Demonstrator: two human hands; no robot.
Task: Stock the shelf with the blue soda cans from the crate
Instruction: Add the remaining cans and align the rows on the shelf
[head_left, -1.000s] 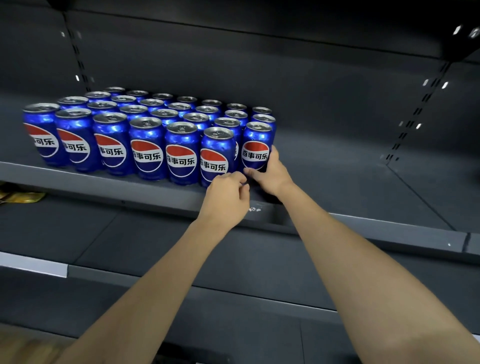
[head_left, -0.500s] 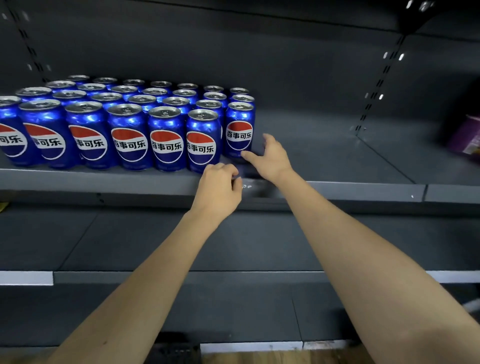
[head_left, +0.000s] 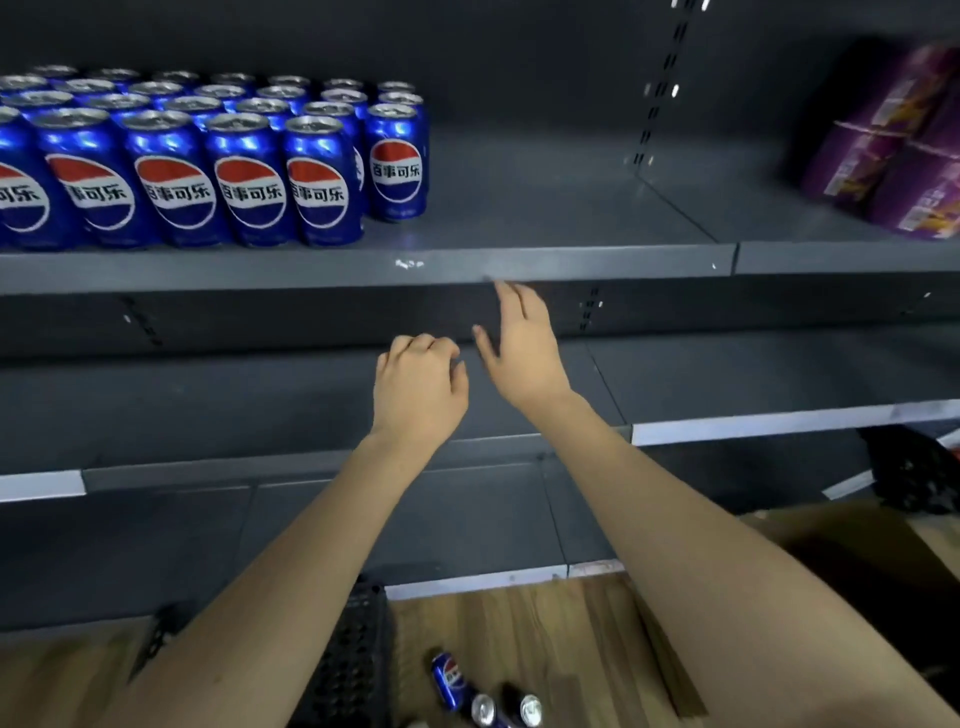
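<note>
blue soda cans (head_left: 249, 176), "百事可乐", Pepsi globe logo

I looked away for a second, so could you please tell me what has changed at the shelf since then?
Both hands have drawn back from the cans. The right hand, which rested against the rightmost front can, has let go and now hangs below the shelf edge, fingers relaxed. The left hand dropped too, loosely curled, holding nothing. The block of cans stands unchanged.

Dark grey metal shelving (head_left: 545, 260) fills the view. Purple packs (head_left: 893, 150) sit at its upper right. Wooden floor (head_left: 519, 623) lies below it.
</note>
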